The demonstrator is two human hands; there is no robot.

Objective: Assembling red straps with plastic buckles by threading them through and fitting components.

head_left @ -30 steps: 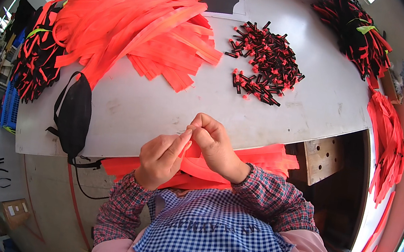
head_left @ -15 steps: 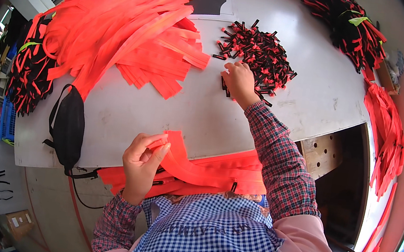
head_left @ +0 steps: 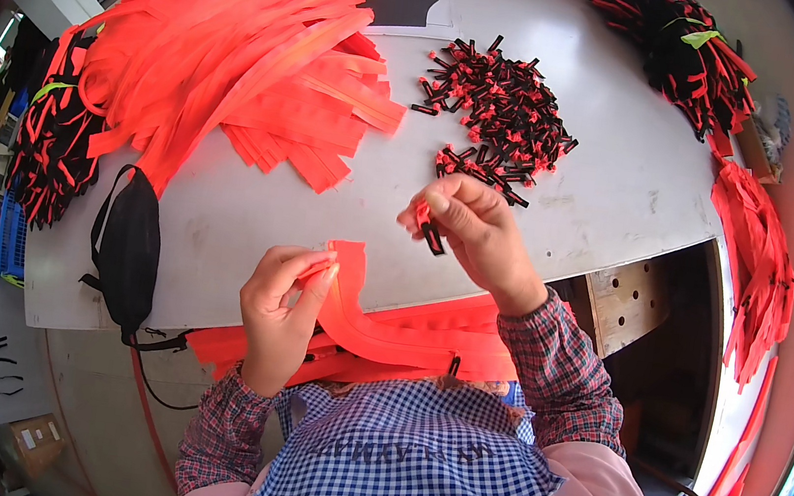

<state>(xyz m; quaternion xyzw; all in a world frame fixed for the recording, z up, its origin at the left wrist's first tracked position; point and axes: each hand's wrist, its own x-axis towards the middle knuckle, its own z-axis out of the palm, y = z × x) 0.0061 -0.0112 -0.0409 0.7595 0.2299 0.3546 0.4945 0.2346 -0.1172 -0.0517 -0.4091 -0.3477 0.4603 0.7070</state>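
My left hand [head_left: 283,305] pinches the end of an orange zipper tape [head_left: 347,286], which curves down and runs right across my lap. A small black slider sits on that tape near its right part. Between the thumb and fingers of my right hand [head_left: 479,228] is a black-and-red zipper slider with a pull tab [head_left: 432,236], lifted above the table. Beyond it lies a heap of similar zipper sliders [head_left: 508,113]. More orange zipper tapes [head_left: 438,318] rest across my lap at the table's front edge.
A large pile of orange zipper tapes [head_left: 232,59] covers the far left of the white table [head_left: 220,236]. A black pouch [head_left: 131,250] hangs over the left edge. Black-and-red bundles [head_left: 674,54] stand at the far right, and a dark open compartment [head_left: 669,371] lies below right.
My right hand has left the heap and come back toward me, carrying one zipper slider. My left hand still pinches the orange tape end, with little movement.
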